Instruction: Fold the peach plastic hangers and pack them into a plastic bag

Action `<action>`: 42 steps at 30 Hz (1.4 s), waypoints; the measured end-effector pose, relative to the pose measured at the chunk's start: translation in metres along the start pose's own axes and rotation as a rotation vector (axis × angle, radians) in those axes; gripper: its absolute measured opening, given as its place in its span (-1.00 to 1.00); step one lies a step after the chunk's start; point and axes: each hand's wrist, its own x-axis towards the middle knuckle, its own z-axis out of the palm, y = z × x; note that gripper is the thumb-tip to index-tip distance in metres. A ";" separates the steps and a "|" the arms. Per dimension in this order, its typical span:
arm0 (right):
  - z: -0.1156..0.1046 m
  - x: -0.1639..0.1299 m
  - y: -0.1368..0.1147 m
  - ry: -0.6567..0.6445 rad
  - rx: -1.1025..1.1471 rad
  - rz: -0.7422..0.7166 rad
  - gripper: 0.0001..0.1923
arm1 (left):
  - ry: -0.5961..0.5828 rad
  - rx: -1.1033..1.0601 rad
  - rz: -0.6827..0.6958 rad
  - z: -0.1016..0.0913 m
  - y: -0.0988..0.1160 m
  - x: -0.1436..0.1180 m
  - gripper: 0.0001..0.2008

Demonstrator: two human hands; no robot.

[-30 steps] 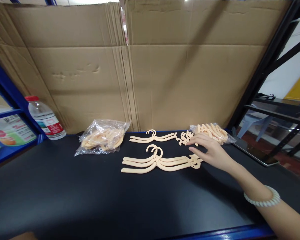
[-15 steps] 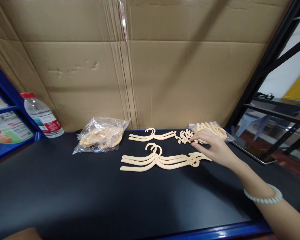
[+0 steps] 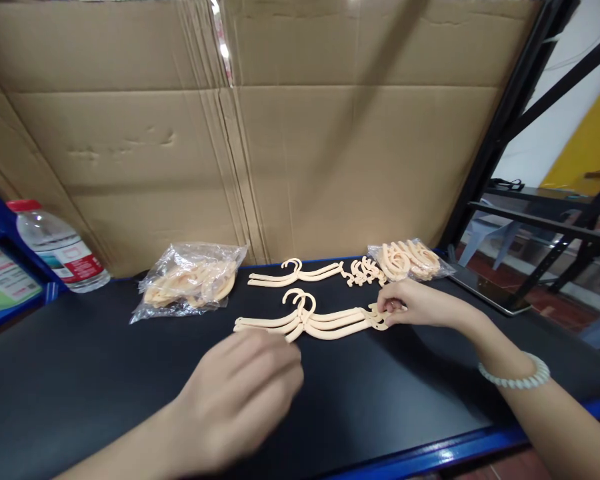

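The left hand (image 3: 245, 393), blurred and curled, covers the left arms of the near hangers (image 3: 337, 330); whether it holds anything, I cannot tell. These lie mid-counter (image 3: 380, 413), overlapping, at least two by their hooks. The right hand (image 3: 415, 303) is pinched narrow at their right end, partly hiding flat pieces (image 3: 379, 321); its grip is unclear. Behind lie two far hangers (image 3: 317, 275), small pieces (image 3: 363, 272) too tangled to count, and two bags (image 3: 190, 283), contents blurred by glare.
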 end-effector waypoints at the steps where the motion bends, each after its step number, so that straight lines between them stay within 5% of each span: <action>1: 0.002 0.001 0.001 -0.016 0.020 0.015 -0.91 | -0.044 0.030 0.002 0.005 -0.011 0.010 -0.85; 4: 0.007 0.002 0.001 -0.049 0.044 0.051 -0.94 | -0.153 0.089 -0.064 0.020 -0.041 0.025 -0.91; 9: 0.010 0.003 0.001 -0.057 0.019 0.075 -0.94 | -0.174 -0.005 -0.183 0.037 -0.063 0.011 -0.93; 34: 0.009 0.003 -0.002 -0.066 -0.088 0.110 -0.93 | -0.101 -0.188 -0.257 0.042 -0.067 0.010 -0.91; 42: 0.009 0.009 0.005 0.235 -0.106 0.047 -0.84 | 0.009 -0.180 -0.281 0.039 -0.070 0.010 -0.92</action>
